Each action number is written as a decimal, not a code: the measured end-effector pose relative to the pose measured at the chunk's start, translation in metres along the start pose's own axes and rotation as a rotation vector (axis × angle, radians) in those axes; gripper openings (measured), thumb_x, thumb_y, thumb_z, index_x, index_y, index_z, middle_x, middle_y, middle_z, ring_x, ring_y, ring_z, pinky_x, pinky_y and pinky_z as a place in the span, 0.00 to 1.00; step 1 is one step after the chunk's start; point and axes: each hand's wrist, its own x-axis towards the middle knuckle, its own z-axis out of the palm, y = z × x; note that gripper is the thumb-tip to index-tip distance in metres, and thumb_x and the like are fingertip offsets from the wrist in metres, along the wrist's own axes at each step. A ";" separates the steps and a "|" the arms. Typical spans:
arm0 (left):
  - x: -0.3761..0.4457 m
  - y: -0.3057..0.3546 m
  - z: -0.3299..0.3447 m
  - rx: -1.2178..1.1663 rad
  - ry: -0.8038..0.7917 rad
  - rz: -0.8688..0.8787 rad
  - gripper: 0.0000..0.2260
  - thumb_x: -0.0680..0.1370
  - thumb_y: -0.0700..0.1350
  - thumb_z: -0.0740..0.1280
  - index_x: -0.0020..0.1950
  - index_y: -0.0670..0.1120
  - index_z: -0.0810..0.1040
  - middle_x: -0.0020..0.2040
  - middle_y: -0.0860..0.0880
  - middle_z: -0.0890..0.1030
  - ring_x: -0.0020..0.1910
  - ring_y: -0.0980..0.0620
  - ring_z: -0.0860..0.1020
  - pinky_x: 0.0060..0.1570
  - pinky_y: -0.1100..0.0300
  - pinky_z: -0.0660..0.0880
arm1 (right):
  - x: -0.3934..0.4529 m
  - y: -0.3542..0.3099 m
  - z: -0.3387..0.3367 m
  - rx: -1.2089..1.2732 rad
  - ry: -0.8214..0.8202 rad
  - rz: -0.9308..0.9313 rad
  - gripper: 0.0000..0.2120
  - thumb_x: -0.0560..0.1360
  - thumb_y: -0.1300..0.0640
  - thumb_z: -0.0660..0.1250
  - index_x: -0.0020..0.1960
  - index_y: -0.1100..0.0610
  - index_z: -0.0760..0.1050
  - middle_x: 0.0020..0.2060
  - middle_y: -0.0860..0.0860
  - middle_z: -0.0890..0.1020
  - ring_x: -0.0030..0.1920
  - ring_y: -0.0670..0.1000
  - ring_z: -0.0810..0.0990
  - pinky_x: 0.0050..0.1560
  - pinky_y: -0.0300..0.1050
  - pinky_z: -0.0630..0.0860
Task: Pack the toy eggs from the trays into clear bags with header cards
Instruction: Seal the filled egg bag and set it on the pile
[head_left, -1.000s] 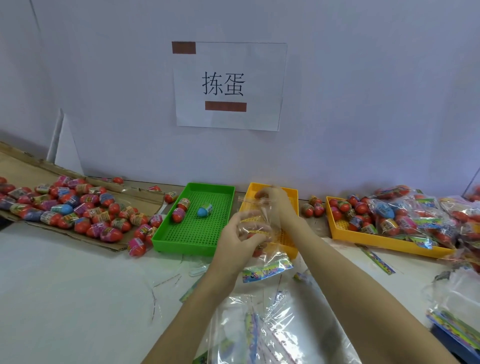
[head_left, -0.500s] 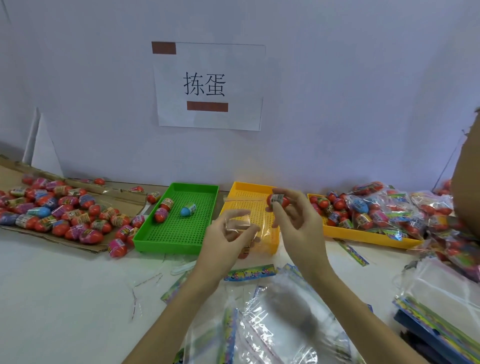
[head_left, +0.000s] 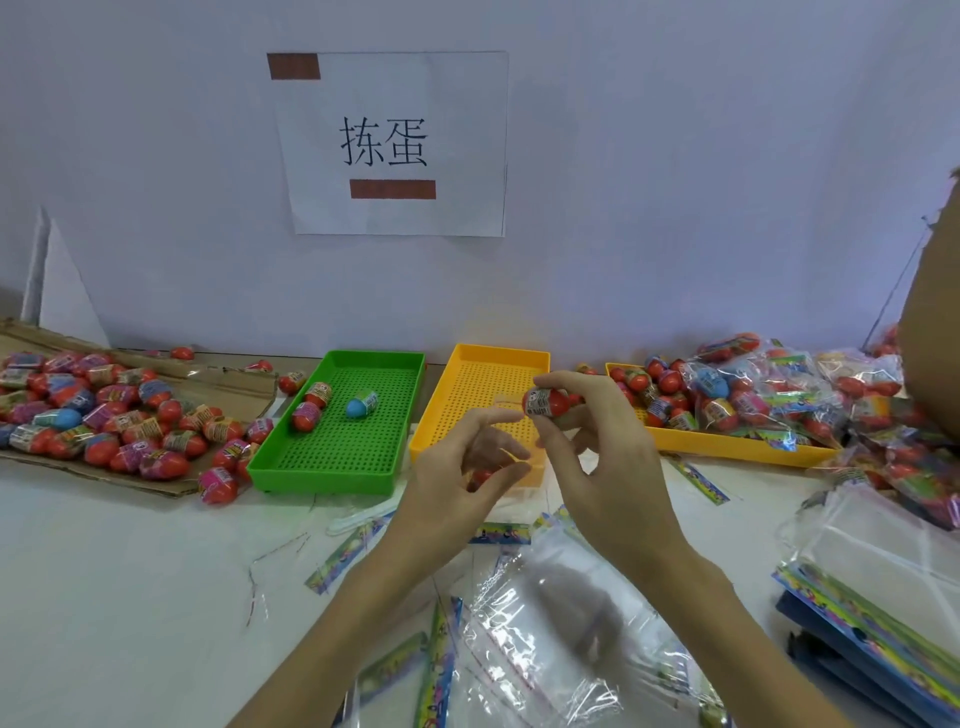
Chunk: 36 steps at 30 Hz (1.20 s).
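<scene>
My right hand (head_left: 597, 457) pinches a red toy egg (head_left: 545, 402) between thumb and fingertips, above the near end of the middle yellow tray (head_left: 467, 395). My left hand (head_left: 462, 478) holds a clear bag (head_left: 511, 441) by its mouth just left of the egg; a red egg shows through the bag behind the fingers. The green tray (head_left: 343, 447) holds three eggs, one of them blue (head_left: 362, 405). A second yellow tray (head_left: 727, 444) at the right is heaped with eggs and filled bags.
Loose eggs (head_left: 104, 421) cover a flat cardboard sheet at the left. Empty clear bags with header cards (head_left: 545, 639) lie before me, and a stack of them (head_left: 883, 587) sits at the right. Another person's arm (head_left: 932, 332) is at the right edge.
My right hand has lifted a red egg from the yellow tray area and brought it toward the bag held by my left hand. The view shifted slightly right.
</scene>
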 end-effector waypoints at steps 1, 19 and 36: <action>0.000 0.000 0.000 0.010 0.003 -0.002 0.19 0.79 0.39 0.74 0.68 0.51 0.76 0.50 0.52 0.86 0.50 0.48 0.85 0.51 0.50 0.82 | 0.001 0.001 -0.002 -0.013 -0.016 0.014 0.13 0.80 0.62 0.70 0.64 0.55 0.76 0.54 0.50 0.79 0.46 0.46 0.81 0.41 0.34 0.77; -0.002 -0.003 0.002 0.219 0.046 0.081 0.15 0.86 0.41 0.61 0.71 0.51 0.78 0.49 0.50 0.85 0.44 0.52 0.83 0.46 0.60 0.80 | 0.002 0.009 -0.013 -0.054 -0.301 0.145 0.11 0.80 0.54 0.71 0.61 0.52 0.76 0.51 0.44 0.83 0.40 0.43 0.85 0.39 0.30 0.74; -0.004 -0.001 0.004 0.173 0.072 0.010 0.16 0.86 0.52 0.55 0.72 0.56 0.75 0.54 0.56 0.86 0.50 0.53 0.84 0.51 0.59 0.81 | 0.003 0.004 -0.017 0.035 -0.370 0.262 0.14 0.78 0.53 0.73 0.62 0.48 0.76 0.49 0.44 0.84 0.44 0.43 0.85 0.39 0.35 0.77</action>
